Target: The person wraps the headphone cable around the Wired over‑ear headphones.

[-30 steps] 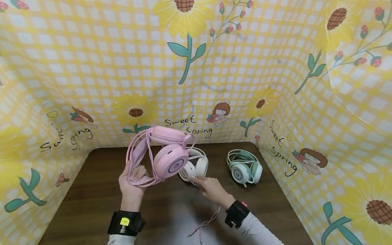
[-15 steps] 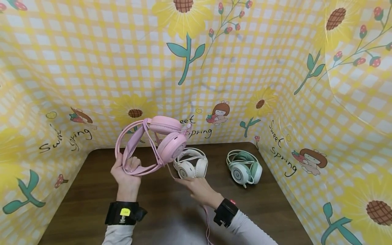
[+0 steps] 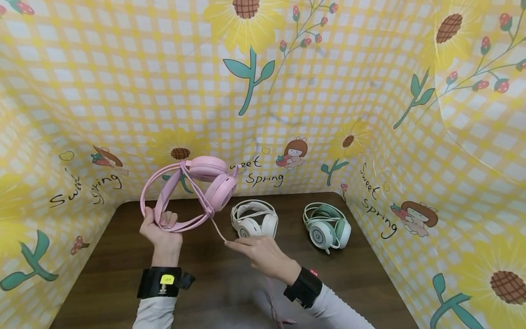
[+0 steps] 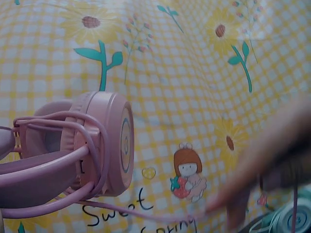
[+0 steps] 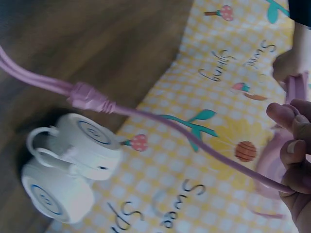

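In the head view, my left hand [image 3: 162, 233] grips the headband of the pink headphones [image 3: 207, 167], raised above the table with the ear cups toward the right. Pink cable is looped around the headband and cups. My right hand [image 3: 265, 257] pinches the pink cable [image 3: 218, 230], which runs taut from the lower part of the headphones. From the right wrist view, the cable [image 5: 184, 133] leaves the fingers of my right hand [image 5: 299, 150] and passes a splitter piece [image 5: 90, 98] where it divides in two. The left wrist view shows an ear cup [image 4: 114, 145] close up; the left hand is nearly out of frame.
White headphones [image 3: 269, 224] lie on the dark wooden table [image 3: 111, 274] behind my right hand. To their right sit white-and-green headphones [image 3: 321, 234]. A yellow checked cloth [image 3: 164, 82] walls the back and sides. The cable's plug ends [image 3: 287, 321] hang near the front.
My left hand has moved left with the pink headphones, which also turned slightly. The right hand has shifted left and drawn a stretch of cable taut. The other headphones stay put.
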Motion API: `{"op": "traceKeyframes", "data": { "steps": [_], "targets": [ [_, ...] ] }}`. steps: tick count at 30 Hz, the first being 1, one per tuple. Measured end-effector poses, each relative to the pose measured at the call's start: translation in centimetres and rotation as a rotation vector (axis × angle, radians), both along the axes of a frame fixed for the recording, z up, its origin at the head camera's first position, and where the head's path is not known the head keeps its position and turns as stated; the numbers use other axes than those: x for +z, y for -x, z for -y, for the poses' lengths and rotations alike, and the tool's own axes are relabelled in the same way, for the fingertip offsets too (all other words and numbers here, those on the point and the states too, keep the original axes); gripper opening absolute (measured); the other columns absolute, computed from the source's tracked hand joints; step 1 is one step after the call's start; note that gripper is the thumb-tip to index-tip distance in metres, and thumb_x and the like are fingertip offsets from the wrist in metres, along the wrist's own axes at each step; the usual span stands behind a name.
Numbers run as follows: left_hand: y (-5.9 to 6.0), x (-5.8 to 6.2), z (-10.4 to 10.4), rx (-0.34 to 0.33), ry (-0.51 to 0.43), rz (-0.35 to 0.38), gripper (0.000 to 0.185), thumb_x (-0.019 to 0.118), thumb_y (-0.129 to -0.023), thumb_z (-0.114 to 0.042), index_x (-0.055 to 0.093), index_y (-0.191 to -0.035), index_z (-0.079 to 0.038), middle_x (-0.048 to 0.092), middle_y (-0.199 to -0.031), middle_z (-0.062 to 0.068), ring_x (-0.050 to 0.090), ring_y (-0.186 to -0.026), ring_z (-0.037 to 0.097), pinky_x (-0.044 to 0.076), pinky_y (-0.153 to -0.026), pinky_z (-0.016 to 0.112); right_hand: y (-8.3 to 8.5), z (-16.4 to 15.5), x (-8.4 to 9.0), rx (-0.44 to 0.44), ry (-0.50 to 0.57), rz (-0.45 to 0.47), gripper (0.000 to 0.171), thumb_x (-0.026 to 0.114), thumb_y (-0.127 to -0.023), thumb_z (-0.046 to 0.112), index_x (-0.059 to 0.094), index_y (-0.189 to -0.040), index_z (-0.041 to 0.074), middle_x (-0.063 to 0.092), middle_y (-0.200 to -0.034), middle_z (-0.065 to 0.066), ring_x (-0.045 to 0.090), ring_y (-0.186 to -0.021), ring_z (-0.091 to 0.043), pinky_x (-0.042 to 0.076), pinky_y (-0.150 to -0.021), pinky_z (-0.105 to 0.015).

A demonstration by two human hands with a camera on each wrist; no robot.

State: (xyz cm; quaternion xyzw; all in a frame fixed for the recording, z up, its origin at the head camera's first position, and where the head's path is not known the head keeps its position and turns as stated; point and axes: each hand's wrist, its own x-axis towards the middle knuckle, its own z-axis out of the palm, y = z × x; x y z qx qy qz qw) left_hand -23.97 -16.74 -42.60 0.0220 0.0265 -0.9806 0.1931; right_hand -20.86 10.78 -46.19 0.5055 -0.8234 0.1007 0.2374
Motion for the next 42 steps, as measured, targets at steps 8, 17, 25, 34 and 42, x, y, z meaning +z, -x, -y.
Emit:
{"op": "traceKeyframes", "data": {
  "steps": [8, 17, 25, 34, 42],
  "targets": [
    [-0.7, -1.4, -0.8, 0.155, 0.234, 0.116, 0.032, 0.046, -0.104, -0.014, 0.039, -0.074, -0.006, 0.033, -0.049, 0.002, 0.029, -0.036, 0.011, 0.015, -0.041, 0.021, 0.0, -0.6, 2.0, 0.031, 0.109, -0.123, 0.057, 0.059, -0.074, -0.01, 0.071, -0.12, 0.02, 0.07, -0.112, 0.009, 0.066, -0.097, -0.004, 0.051, -0.061, -0.018],
    [-2.4, -2.7, -1.5, 0.224, 0.334, 0.189, 0.034, 0.05, -0.103, -0.013, 0.041, -0.071, -0.005, 0.033, -0.051, 0.001, 0.03, -0.036, 0.008, 0.015, -0.04, 0.02, -0.1, -3.1, 2.2, -0.048, 0.078, 0.033, 0.027, 0.069, -0.089, 0.007, 0.073, -0.113, 0.02, 0.071, -0.1, 0.008, 0.065, -0.072, -0.006, 0.047, -0.051, -0.023],
    [-3.5, -3.4, -1.2, 0.344, 0.398, 0.192, 0.03, 0.055, -0.101, -0.012, 0.044, -0.075, -0.001, 0.036, -0.053, 0.001, 0.032, -0.036, 0.007, 0.013, -0.038, 0.022, 0.2, -5.0, 2.2, -0.137, 0.004, 0.067, 0.027, 0.066, -0.089, 0.004, 0.072, -0.111, 0.018, 0.068, -0.088, 0.006, 0.059, -0.06, -0.009, 0.04, -0.044, -0.024],
    [-4.3, -5.1, 0.4, 0.357, 0.474, 0.327, 0.03, 0.058, -0.1, -0.012, 0.045, -0.075, -0.001, 0.036, -0.054, 0.0, 0.033, -0.037, 0.008, 0.021, -0.033, 0.021, 0.3, -7.1, 2.7, -0.074, 0.142, -0.162, 0.042, 0.073, -0.073, -0.01, 0.075, -0.106, 0.016, 0.066, -0.084, 0.006, 0.054, -0.062, -0.007, 0.039, -0.048, -0.019],
    [-5.3, -6.4, 0.1, 0.28, 0.522, 0.407, 0.03, 0.058, -0.1, -0.014, 0.048, -0.074, -0.003, 0.037, -0.052, 0.0, 0.034, -0.037, 0.008, 0.023, -0.034, 0.021, 0.0, -6.2, 2.9, 0.044, 0.196, -0.249, 0.042, 0.069, -0.077, -0.011, 0.072, -0.113, 0.008, 0.066, -0.099, -0.002, 0.052, -0.075, -0.017, 0.043, -0.067, -0.027]
  ]
}}
